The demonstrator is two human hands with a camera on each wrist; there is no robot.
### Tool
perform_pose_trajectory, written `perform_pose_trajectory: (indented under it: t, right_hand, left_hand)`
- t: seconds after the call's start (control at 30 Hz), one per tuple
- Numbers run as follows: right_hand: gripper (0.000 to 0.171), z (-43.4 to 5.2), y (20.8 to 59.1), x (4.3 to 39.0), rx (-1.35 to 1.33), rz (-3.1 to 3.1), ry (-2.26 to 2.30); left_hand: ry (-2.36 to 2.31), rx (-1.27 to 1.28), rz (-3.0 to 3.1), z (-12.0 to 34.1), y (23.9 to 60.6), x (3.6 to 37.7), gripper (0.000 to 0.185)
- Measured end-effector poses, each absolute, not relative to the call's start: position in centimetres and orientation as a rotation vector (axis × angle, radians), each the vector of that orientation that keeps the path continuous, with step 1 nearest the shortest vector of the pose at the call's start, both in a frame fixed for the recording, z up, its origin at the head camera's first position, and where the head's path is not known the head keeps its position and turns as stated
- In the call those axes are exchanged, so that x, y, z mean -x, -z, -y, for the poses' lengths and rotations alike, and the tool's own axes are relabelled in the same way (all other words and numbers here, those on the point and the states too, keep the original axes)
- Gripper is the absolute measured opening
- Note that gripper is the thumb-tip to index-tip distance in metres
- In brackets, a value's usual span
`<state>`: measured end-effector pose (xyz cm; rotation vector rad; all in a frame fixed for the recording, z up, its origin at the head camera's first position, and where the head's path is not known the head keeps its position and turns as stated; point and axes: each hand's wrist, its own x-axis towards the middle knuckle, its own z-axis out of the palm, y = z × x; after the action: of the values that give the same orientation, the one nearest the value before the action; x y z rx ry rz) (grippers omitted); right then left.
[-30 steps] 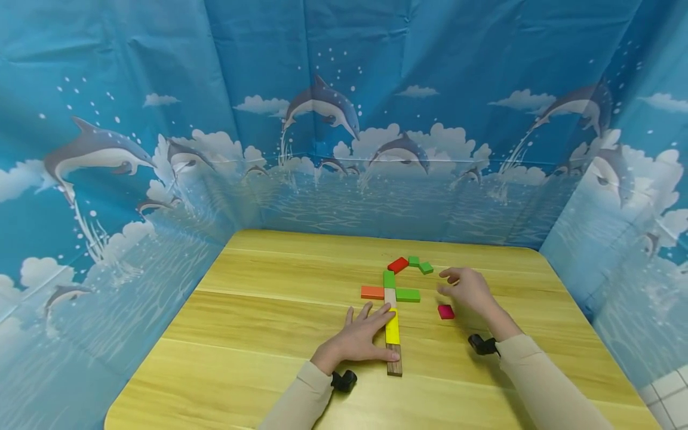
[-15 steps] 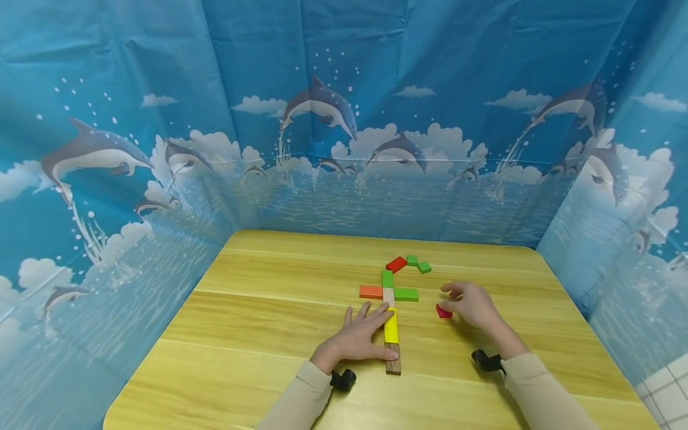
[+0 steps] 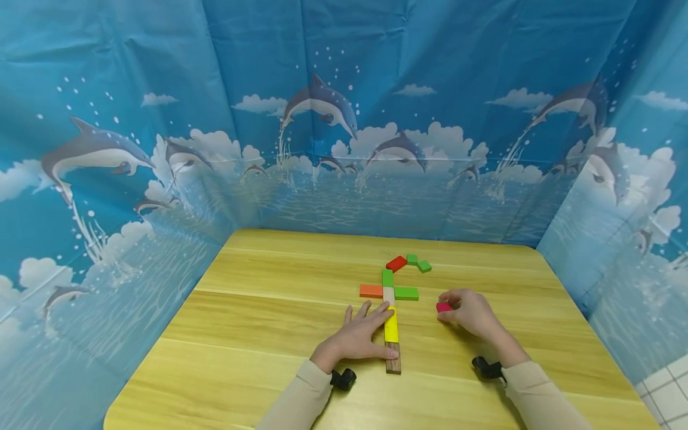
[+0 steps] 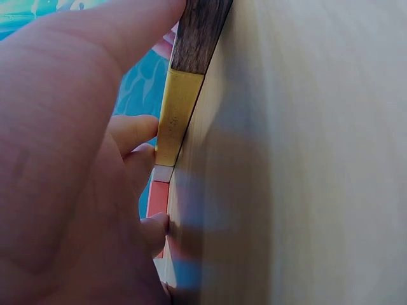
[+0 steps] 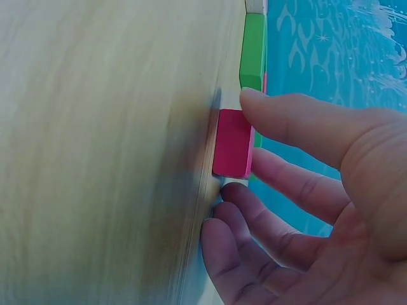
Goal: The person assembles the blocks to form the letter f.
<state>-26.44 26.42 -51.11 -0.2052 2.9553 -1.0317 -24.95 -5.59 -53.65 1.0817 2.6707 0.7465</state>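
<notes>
My left hand [image 3: 375,334] lies flat on the table, fingers straight, its thumb and forefinger against a line of blocks: a brown block [image 3: 394,365], a yellow block [image 3: 392,326] and a beige block [image 3: 389,294]. In the left wrist view the thumb presses the brown block [image 4: 197,32] beside the yellow block [image 4: 178,114]. My right hand [image 3: 451,309] pinches a pink block [image 3: 442,306] between thumb and fingers, low at the table, right of the line. The right wrist view shows the fingers curled round the pink block [image 5: 232,143].
An orange block [image 3: 371,291] and a green block [image 3: 406,293] form a cross with an upright green block [image 3: 387,278]. Beyond lie a red block [image 3: 396,263] and two small green blocks [image 3: 424,266]. Blue dolphin-print curtains [image 3: 134,149] wall in the wooden table [image 3: 269,310].
My right hand came back and down from beside the green blocks onto the pink block and took hold of it, tipping it up. The left hand stayed put.
</notes>
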Motion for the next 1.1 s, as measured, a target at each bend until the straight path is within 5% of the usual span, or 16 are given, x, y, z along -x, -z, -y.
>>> perform_pose_trajectory:
  t: [1.1]
  right_hand:
    - [0.029, -25.96, 51.35, 26.82, 0.279, -2.981, 0.952]
  left_hand:
    - [-0.753, -1.084, -2.650, 5.89, 53.97, 25.20, 0.094]
